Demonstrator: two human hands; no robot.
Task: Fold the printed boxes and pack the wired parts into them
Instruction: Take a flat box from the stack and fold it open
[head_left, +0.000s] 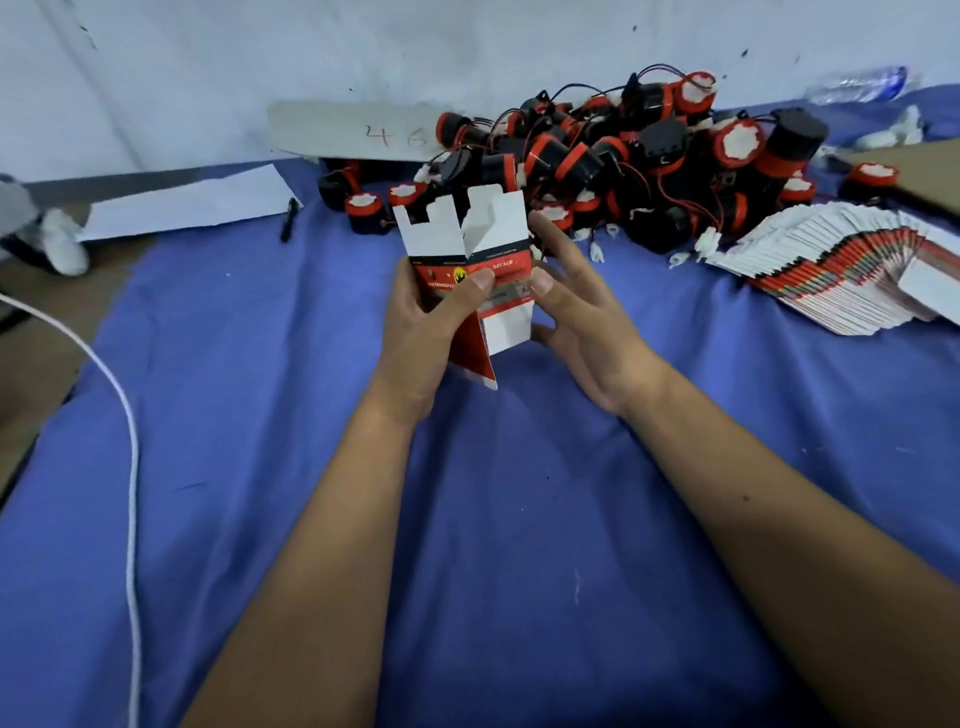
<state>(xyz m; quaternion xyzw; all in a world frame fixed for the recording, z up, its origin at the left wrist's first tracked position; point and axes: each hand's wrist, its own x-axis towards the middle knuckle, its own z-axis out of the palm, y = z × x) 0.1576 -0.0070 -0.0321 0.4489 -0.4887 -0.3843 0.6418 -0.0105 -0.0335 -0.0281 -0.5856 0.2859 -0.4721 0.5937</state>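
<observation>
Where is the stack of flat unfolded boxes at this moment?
In the head view the stack of flat boxes lies fanned out on the blue cloth at the right edge, just right of the pile of wired parts.

Cardboard strip (353, 130): you can read a handwritten "4 6" on it, in dark pen, where it leans against the wall behind the pile of parts; whether more digits follow is hidden.
Printed box (470, 270): the one you are holding carries white lettering on its red band and a yellow-and-black round emblem, but the print is upside down to you and too blurred to read.
Stack of flat boxes (852, 270): only red, black and white edges face you; no text is legible.
</observation>
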